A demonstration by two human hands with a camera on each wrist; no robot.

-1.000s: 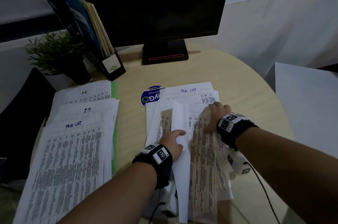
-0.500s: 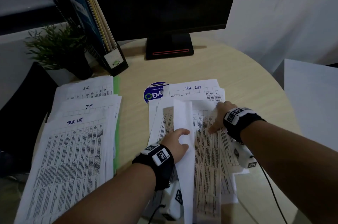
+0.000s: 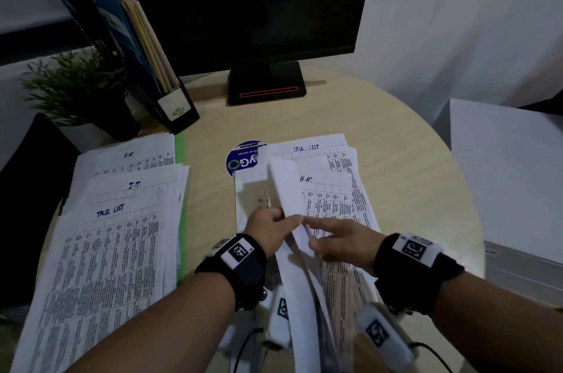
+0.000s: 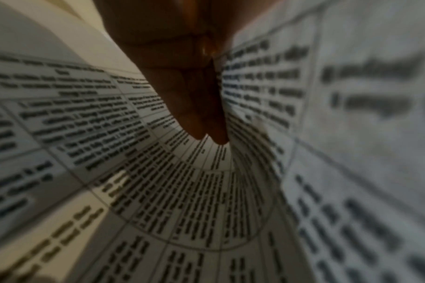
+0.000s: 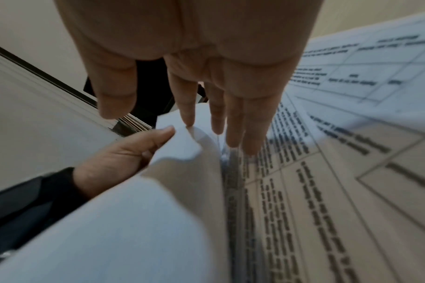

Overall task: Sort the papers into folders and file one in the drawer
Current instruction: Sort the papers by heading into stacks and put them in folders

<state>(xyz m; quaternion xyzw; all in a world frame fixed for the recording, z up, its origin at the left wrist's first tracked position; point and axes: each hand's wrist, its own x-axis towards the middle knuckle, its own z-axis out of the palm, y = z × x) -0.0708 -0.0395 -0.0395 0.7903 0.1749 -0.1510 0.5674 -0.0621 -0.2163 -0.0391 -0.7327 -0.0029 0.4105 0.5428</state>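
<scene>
A loose stack of printed papers [image 3: 350,165] lies mid-table, headed by a "TASK LIST" sheet [image 3: 307,148]. My left hand [image 3: 289,220] pinches several lifted sheets [image 3: 285,189] at their edge, thumb on top, and turns them up toward the left. Under them an "H.R." sheet [image 3: 329,199] shows. My right hand [image 3: 309,234] reaches across with straight fingers, the fingertips [image 5: 189,122] touching the raised edge. In the left wrist view the fingers [image 4: 194,105] sit inside the curled paper [image 4: 158,191]. At the left, sorted piles [image 3: 115,250] marked H.R., I.T. and TASK LIST lie on a green folder [image 3: 181,220].
A dark monitor [image 3: 243,6] on its stand [image 3: 266,86] is at the back of the round table [image 3: 411,189]. A file holder [image 3: 170,110] with folders and a potted plant [image 3: 76,89] stand back left. A blue round sticker [image 3: 240,160] peeks from under the stack. A white cabinet [image 3: 502,174] is at the right.
My left hand has raised and turned the sheets further, uncovering the "H.R." sheet. My right hand has slid back from the far part of the stack to the raised edge by the left hand.
</scene>
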